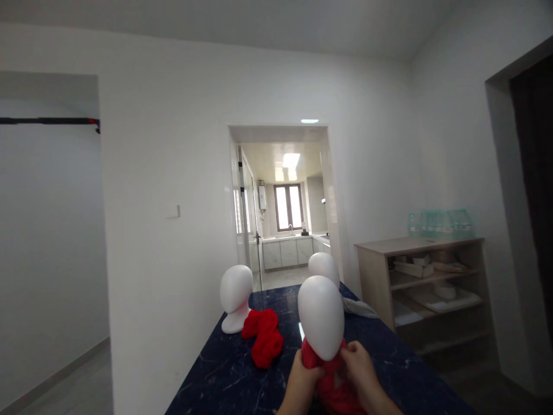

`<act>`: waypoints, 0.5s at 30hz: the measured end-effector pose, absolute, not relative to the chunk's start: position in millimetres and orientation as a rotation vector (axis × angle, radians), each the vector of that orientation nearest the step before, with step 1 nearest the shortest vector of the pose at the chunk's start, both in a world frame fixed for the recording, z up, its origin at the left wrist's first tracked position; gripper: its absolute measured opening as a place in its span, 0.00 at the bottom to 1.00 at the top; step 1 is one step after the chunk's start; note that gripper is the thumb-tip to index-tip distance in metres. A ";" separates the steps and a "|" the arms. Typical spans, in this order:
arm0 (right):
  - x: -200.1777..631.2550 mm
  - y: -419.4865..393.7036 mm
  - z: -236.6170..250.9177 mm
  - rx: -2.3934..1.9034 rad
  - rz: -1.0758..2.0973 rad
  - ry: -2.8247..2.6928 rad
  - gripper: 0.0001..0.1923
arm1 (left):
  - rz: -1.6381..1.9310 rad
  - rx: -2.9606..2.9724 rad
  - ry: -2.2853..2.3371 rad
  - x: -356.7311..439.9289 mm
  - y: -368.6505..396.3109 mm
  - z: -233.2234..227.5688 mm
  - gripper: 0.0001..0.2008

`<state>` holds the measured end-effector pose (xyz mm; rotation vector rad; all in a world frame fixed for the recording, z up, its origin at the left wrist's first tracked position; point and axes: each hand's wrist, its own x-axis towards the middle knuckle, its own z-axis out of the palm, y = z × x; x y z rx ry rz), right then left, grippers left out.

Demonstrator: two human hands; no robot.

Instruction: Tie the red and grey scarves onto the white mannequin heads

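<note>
Both hands work at the neck of the near white mannequin head (321, 323), which stands at about 6 o'clock on the dark marbled table (224, 374). The left hand (302, 380) and the right hand (360, 372) each have fingers curled and pinched into the red knitted scarf (332, 386) bunched under the head's chin, touching it on either side. At 10 o'clock from the hands a second mannequin head (235, 297) stands with a loose red scarf (264, 337) heaped just beside its base; a third head (324, 268) sits at 12 o'clock, beyond the near one. The near head looks light and top-heavy, so a hard pull on the knit could tip it or drag it across the smooth top; bunched fabric could also slip off the narrow neck.
</note>
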<state>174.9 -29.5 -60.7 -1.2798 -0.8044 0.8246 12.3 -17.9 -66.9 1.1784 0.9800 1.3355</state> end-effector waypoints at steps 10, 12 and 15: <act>222.6 -3.9 -35.5 -1.253 0.776 -0.817 0.12 | 1.047 1.869 1.137 -57.7 -0.5 -36.3 0.28; 234.4 -4.3 -31.6 -1.278 0.718 -0.899 0.10 | 0.974 2.033 1.231 -70.7 5.6 -30.2 0.32; 249.5 -11.1 -25.9 -1.312 0.630 -1.024 0.09 | 0.933 2.184 1.508 -77.6 7.0 -27.2 0.43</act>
